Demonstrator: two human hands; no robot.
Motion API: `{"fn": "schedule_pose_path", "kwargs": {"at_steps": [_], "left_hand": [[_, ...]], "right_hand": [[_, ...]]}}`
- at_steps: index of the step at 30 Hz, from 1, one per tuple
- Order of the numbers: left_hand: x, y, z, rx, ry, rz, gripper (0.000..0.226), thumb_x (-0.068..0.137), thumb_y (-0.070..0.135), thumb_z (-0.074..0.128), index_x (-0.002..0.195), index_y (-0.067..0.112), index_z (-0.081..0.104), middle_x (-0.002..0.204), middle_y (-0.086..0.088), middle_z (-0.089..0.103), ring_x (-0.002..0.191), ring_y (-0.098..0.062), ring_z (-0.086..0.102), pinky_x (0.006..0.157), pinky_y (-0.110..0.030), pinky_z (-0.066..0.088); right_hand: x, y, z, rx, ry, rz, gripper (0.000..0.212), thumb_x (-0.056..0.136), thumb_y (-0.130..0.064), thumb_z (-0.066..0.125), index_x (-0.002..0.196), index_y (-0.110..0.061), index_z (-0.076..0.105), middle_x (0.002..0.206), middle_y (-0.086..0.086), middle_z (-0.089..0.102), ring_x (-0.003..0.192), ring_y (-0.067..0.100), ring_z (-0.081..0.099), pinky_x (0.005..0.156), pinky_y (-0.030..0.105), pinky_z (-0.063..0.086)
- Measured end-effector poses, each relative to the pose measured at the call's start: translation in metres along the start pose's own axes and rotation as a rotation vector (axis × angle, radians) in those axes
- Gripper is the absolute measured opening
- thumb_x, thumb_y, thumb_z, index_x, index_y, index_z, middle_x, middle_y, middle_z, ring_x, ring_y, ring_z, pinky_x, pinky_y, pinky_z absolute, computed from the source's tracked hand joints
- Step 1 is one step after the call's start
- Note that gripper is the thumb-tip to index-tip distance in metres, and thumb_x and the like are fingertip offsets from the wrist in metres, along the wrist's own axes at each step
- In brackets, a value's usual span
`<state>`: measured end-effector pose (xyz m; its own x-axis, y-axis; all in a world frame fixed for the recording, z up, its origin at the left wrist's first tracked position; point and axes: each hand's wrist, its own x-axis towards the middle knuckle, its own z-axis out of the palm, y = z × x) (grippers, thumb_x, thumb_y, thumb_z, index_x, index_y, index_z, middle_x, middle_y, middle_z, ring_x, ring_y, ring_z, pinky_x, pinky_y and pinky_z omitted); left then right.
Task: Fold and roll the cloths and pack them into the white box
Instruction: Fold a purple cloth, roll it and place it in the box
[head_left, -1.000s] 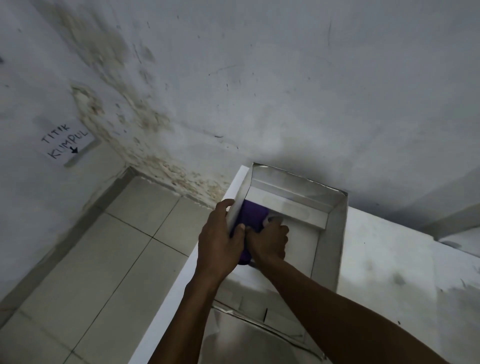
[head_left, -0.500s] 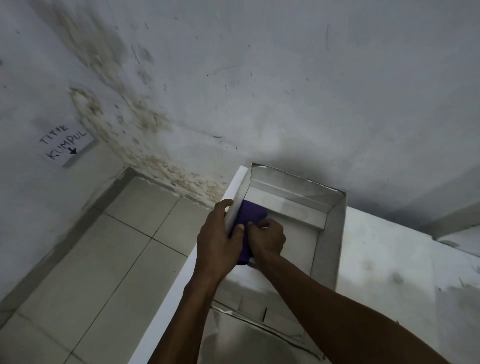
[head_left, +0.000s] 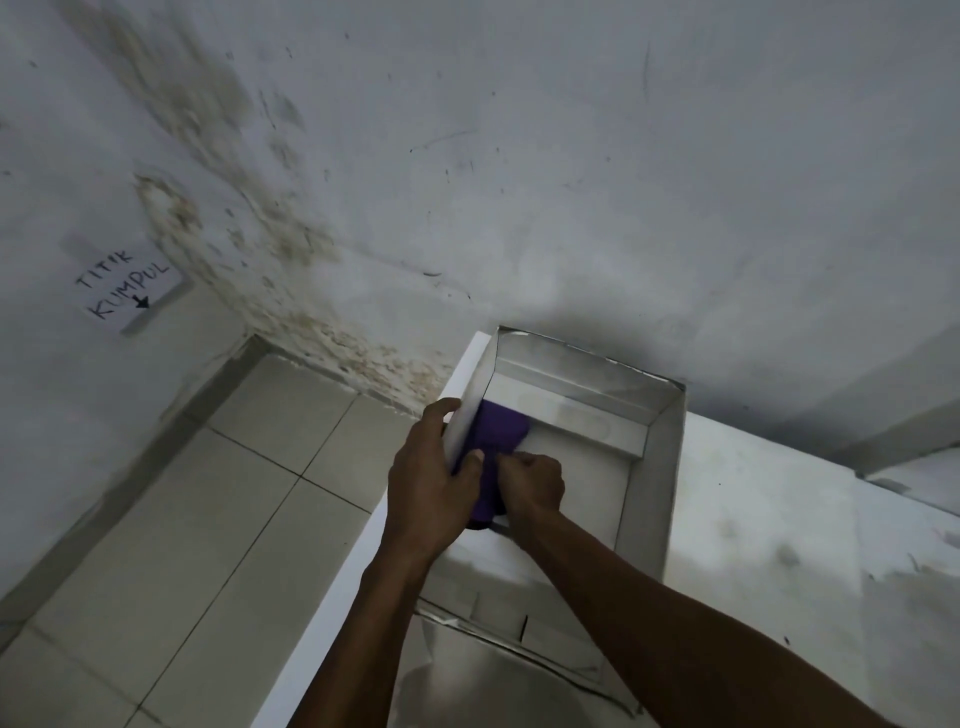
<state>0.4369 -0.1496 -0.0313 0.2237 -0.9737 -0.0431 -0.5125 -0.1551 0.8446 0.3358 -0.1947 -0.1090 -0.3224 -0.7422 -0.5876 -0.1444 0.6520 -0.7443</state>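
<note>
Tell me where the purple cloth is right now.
In the head view, the purple cloth lies inside the white box, against its left wall, with the left hand and right hand on it.

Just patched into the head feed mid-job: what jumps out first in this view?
The purple rolled cloth stands out, tucked against the left wall of the white box on the white table. The left hand grips that box wall, thumb inside on the cloth, while the right hand presses the roll with curled fingers. At far left, a handwritten sign reading "TITIK KUMPUL" hangs on the stained wall.
</note>
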Motion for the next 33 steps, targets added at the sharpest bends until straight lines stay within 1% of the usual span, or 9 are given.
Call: {"fn": "schedule_pose_path", "kwargs": {"at_steps": [2,4,7,10,15,21,25,28,33], "left_hand": [[0.001,0.000,-0.001,0.000,-0.011,-0.004,0.050,0.089,0.016,0.061,0.135,0.023,0.041,0.120,-0.004,0.059,0.102,-0.020,0.059,0.083,-0.038,0.057],[0.001,0.001,-0.002,0.008,-0.013,-0.006,0.048,0.091,0.012,0.057,0.135,0.023,0.041,0.120,-0.005,0.059,0.103,-0.022,0.059,0.083,-0.042,0.057],[0.001,0.001,-0.003,0.007,-0.011,-0.007,0.046,0.092,0.006,0.050,0.135,0.022,0.042,0.121,-0.007,0.059,0.105,-0.023,0.058,0.085,-0.044,0.056],[0.000,0.003,-0.004,0.006,-0.017,-0.009,0.045,0.094,0.006,0.048,0.136,0.022,0.042,0.125,-0.006,0.058,0.108,-0.022,0.057,0.086,-0.043,0.056],[-0.001,0.004,-0.003,0.013,-0.012,-0.009,0.045,0.093,0.007,0.050,0.135,0.024,0.042,0.124,-0.004,0.058,0.107,-0.020,0.057,0.086,-0.039,0.057],[0.000,0.001,-0.001,0.036,-0.010,-0.002,0.045,0.093,0.010,0.052,0.135,0.023,0.041,0.123,-0.004,0.057,0.104,-0.018,0.057,0.084,-0.034,0.056],[-0.002,-0.001,-0.002,0.080,-0.016,0.000,0.048,0.093,0.013,0.052,0.138,0.023,0.040,0.131,-0.004,0.054,0.107,-0.018,0.055,0.090,-0.038,0.054],[-0.007,0.002,-0.001,0.186,-0.027,0.004,0.055,0.091,0.013,0.055,0.143,0.016,0.036,0.141,-0.011,0.044,0.126,-0.028,0.045,0.102,-0.044,0.044],[-0.034,0.031,0.011,0.354,0.057,0.190,0.054,0.085,0.014,0.058,0.137,0.008,0.044,0.143,-0.021,0.038,0.130,-0.037,0.035,0.106,-0.049,0.036]], "right_hand": [[-0.002,0.004,-0.004,-0.043,0.081,-0.092,0.021,0.079,-0.009,0.063,0.099,-0.016,0.057,0.084,-0.002,0.059,0.065,0.008,0.055,0.043,0.013,0.038],[-0.004,0.007,-0.006,-0.118,0.084,-0.173,0.029,0.075,-0.009,0.066,0.095,-0.020,0.048,0.082,-0.002,0.057,0.067,0.013,0.057,0.045,0.017,0.037],[-0.004,0.010,-0.002,-0.261,-0.071,-0.276,0.021,0.077,-0.003,0.064,0.090,-0.015,0.053,0.078,-0.005,0.056,0.071,0.014,0.056,0.050,0.015,0.035],[-0.003,0.010,-0.003,-0.296,-0.092,-0.344,0.021,0.079,0.001,0.066,0.096,-0.006,0.058,0.092,0.008,0.064,0.082,0.020,0.059,0.064,0.020,0.044],[-0.007,0.018,-0.013,-0.354,0.009,-0.300,0.025,0.080,-0.026,0.071,0.096,-0.016,0.055,0.090,0.002,0.064,0.078,0.020,0.064,0.062,0.029,0.053],[-0.011,0.020,-0.014,-0.315,-0.179,-0.236,0.021,0.081,-0.026,0.072,0.091,-0.013,0.060,0.090,0.007,0.065,0.082,0.024,0.066,0.072,0.045,0.060],[-0.014,0.009,-0.029,-0.406,-0.243,-0.312,0.019,0.083,-0.028,0.067,0.092,-0.015,0.056,0.083,-0.001,0.058,0.066,0.005,0.052,0.052,0.021,0.043],[-0.023,-0.001,-0.051,-0.454,-0.336,-0.351,0.018,0.082,-0.026,0.067,0.091,-0.017,0.055,0.076,-0.010,0.051,0.065,0.001,0.047,0.052,0.017,0.036],[-0.053,-0.011,-0.116,-0.701,-0.338,-0.642,0.034,0.085,-0.033,0.064,0.115,-0.017,0.058,0.111,0.005,0.063,0.094,0.020,0.058,0.074,0.028,0.045]]}}
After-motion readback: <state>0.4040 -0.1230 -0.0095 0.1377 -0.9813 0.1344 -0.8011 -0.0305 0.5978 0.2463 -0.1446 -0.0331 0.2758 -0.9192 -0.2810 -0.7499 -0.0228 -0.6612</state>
